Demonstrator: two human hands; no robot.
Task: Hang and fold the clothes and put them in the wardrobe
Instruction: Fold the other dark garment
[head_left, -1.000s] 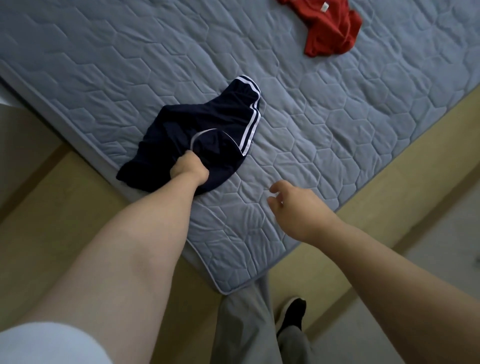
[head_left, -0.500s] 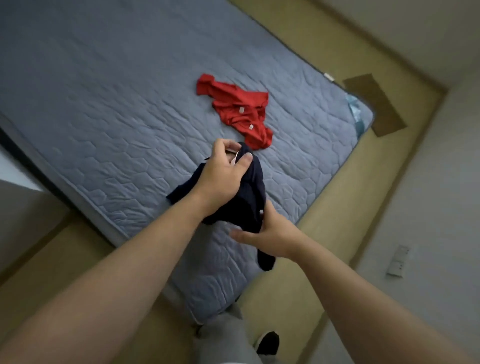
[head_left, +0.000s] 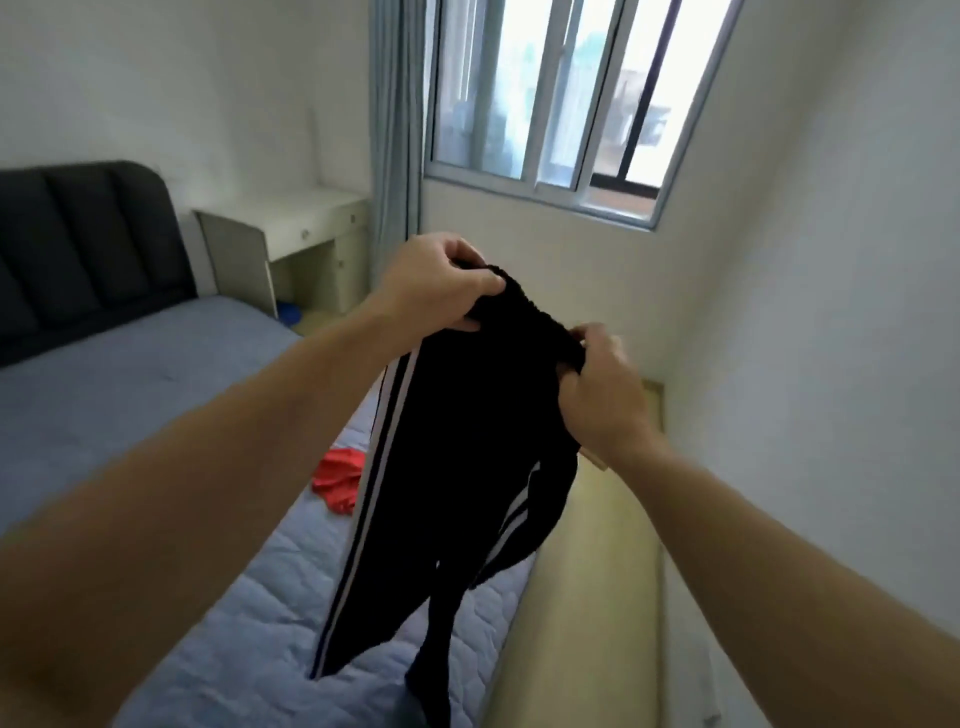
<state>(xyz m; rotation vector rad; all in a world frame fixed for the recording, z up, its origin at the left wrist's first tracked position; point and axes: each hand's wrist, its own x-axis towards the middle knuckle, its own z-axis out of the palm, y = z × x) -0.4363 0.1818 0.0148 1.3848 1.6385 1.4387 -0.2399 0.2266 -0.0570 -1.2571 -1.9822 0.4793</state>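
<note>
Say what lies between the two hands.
Head view: the bunched waistband of the dark striped trousers spans from the left hand to the right hand. Both grip it, and the legs hang below.

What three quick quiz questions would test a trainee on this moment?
1. True or false: the left hand and right hand both grip the waistband of the black trousers.
2. Where is the red garment? A: lying on the bed. B: hanging from the left hand. C: draped over the black trousers.
3. Fill in: the stripes down the trouser legs are ___.

Key: 1 true; 2 A; 3 white.
</note>
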